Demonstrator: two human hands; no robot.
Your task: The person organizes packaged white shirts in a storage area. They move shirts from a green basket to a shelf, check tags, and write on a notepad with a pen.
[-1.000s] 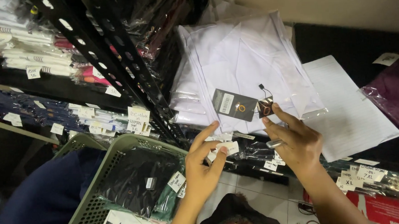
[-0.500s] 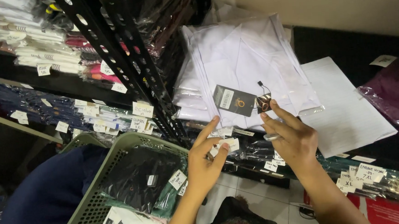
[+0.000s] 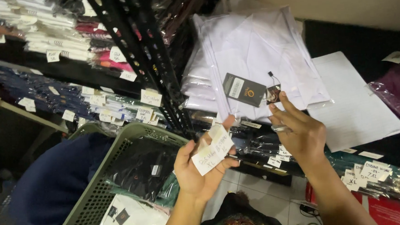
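Note:
My left hand (image 3: 198, 169) is palm up and holds a small white paper label (image 3: 213, 149) with handwriting between thumb and fingers. My right hand (image 3: 299, 130), a ring on one finger, reaches up to the front edge of a stack of white folded garments in clear plastic bags (image 3: 256, 54). Its fingertips touch the small dark hang tag (image 3: 273, 94) next to a larger dark grey tag (image 3: 244, 89) on the top bag.
A black metal shelf upright (image 3: 154, 60) stands left of the white stack. A green plastic basket (image 3: 103, 186) with bagged dark and white clothes sits below left. Shelves hold bagged garments with white paper labels (image 3: 151, 97). A white sheet (image 3: 354, 102) and a purple bagged garment (image 3: 399, 93) lie right.
My left hand has pulled back from the shelf edge and turned palm up with the white paper label in it. My right hand stays at the hang tag.

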